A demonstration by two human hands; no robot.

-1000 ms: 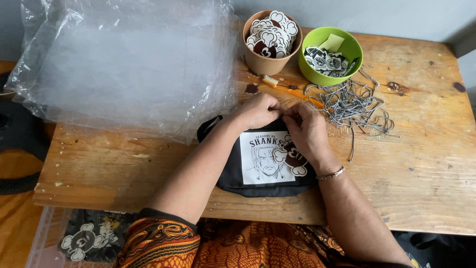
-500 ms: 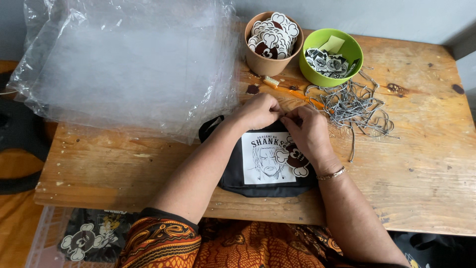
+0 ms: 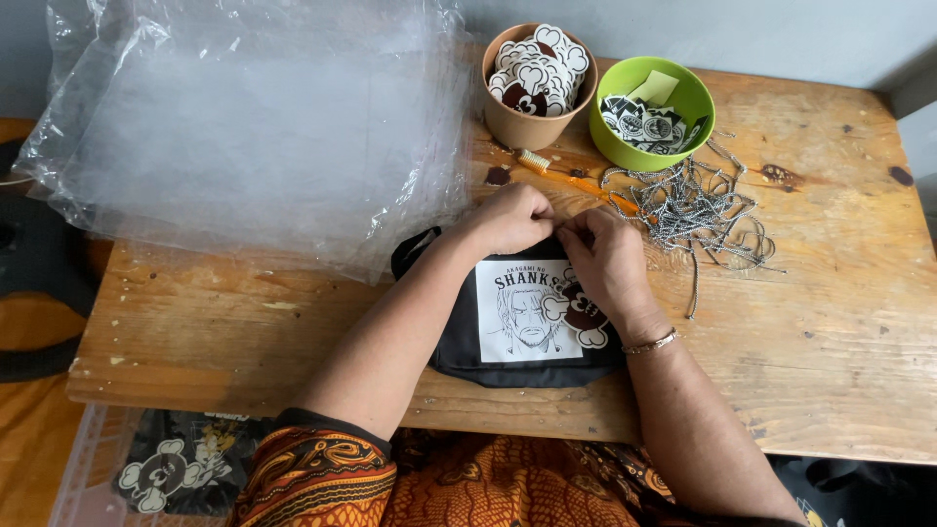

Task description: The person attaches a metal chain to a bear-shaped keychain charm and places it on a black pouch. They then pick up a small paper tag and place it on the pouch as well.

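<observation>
A black pouch (image 3: 459, 342) with a white printed panel lies on the wooden table (image 3: 839, 332) in front of me. A small brown and white bone-shaped tag (image 3: 581, 317) rests on the panel. My left hand (image 3: 512, 217) and my right hand (image 3: 607, 262) meet at the pouch's far edge, fingers pinched together on it. What the fingertips hold there is hidden.
A stack of clear plastic bags (image 3: 254, 137) covers the left of the table. A brown cup (image 3: 532, 122) of round tags and a green bowl (image 3: 659, 122) of printed pieces stand at the back. Ball chains (image 3: 703, 210) and an orange toothbrush (image 3: 566, 176) lie beside them.
Both hands stay at the pouch's top edge, with only small finger movements. The pouch has not moved.
</observation>
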